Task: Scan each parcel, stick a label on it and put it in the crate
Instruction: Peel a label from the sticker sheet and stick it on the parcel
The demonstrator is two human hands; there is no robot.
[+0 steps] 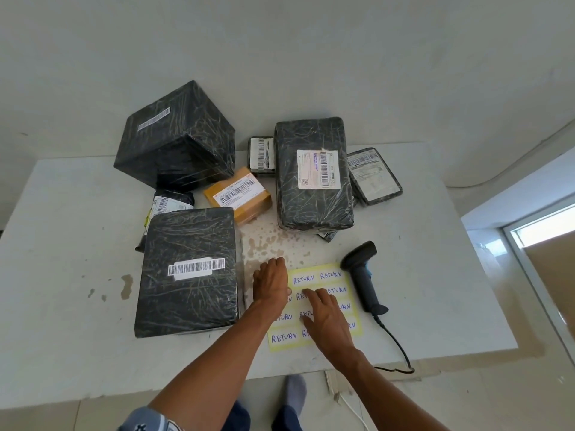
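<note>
A yellow sheet of white "RETURN" labels [320, 276] lies near the table's front edge. My left hand [271, 284] rests flat on the sheet's left edge, fingers together. Over the sheet's middle lies my right hand [326, 321], fingers spread and touching the labels. A black handheld scanner [362, 273] lies just right of the sheet, held by neither hand. Left of my hands sits a black wrapped parcel with a barcode sticker [189, 272]. Behind are a large black cube parcel [175, 136], a yellow box [238, 195] and a long black parcel [314, 172]. No crate is in view.
Smaller black parcels [261, 154] [373, 175] [165, 205] lie among the big ones on the white table [77, 244]. The scanner cable [395, 343] runs over the front edge. The wall stands right behind the table. A doorway opens at the right.
</note>
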